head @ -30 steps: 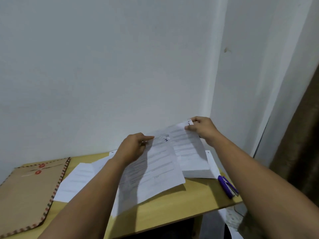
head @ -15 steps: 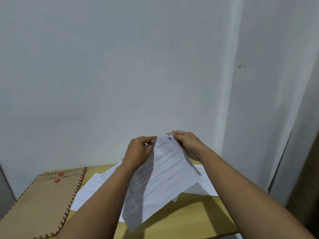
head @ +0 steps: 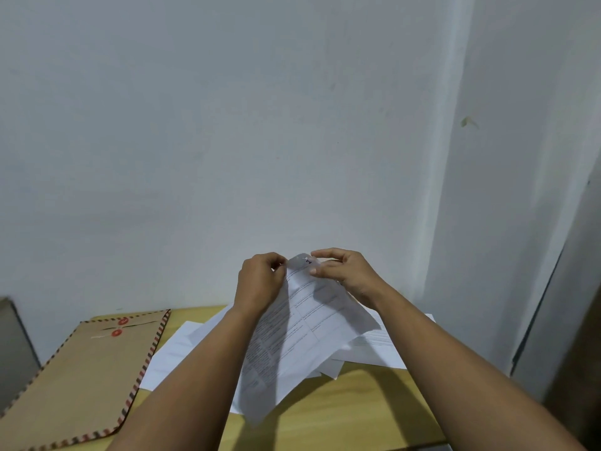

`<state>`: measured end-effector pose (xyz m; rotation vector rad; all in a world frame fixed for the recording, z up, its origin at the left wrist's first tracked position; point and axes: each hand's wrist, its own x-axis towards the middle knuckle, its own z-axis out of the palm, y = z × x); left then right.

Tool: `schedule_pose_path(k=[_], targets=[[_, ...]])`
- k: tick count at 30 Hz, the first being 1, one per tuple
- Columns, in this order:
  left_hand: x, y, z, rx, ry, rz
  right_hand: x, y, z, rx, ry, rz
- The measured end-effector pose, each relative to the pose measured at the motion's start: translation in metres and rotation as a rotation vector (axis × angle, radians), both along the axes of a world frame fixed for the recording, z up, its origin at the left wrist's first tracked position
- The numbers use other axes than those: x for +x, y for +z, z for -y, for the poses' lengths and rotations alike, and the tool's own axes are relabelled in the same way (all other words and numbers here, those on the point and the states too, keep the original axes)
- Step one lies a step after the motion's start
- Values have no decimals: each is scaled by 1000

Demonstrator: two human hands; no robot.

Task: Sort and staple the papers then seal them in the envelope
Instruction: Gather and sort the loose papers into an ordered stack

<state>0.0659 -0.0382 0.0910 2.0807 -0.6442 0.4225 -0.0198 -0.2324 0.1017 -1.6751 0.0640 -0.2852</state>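
Both hands hold printed white sheets point(head: 302, 333) up over the yellow wooden table point(head: 351, 411). My left hand point(head: 260, 281) pinches their top left corner. My right hand point(head: 344, 271) pinches the top right corner, beside a handwritten number. The sheets hang down, bent and overlapping. More white papers point(head: 175, 353) lie flat on the table beneath them. A brown envelope point(head: 81, 375) with a red and dark striped border and two red string buttons lies at the left. No stapler is in view.
A pale wall rises directly behind the table, with a corner at the right. A dark curtain or door edge point(head: 579, 320) stands at the far right. A grey object point(head: 13, 346) sits at the left edge.
My right hand brought its sheet leftward onto the sheet in my left hand, and both now meet at the top. The camera tilted up and the purple stapler left the view.
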Motion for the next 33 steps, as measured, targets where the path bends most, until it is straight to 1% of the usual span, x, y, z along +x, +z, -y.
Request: schedule_pose_path(k=[5, 8, 11, 14, 17, 22, 25, 28, 31, 33], targets=[[-2, -3, -1, 23, -14, -52, 2, -8, 5, -19, -48, -2], [-1, -5, -4, 49, -62, -82, 2, -7, 5, 20, -45, -4], [2, -6, -6, 82, -78, -49, 2, -4, 7, 84, 4, -31], [7, -2, -10, 128, -171, -96, 2, 0, 10, 136, 78, -74], [10, 5, -15, 182, -262, -183, 3, 4, 10, 141, 91, -86], [8, 10, -18, 153, -260, -166, 1, 4, 6, 98, -27, -7], [7, 10, -19, 96, -243, -135, 0, -2, 1, 38, -124, 68], [7, 8, -19, 42, -231, -90, 1, -8, -3, 24, -211, 125], [10, 7, -21, 27, -212, -54, 5, -11, -3, 10, -236, 140], [12, 7, -22, 33, -191, -52, 5, -11, -2, 12, -215, 129]])
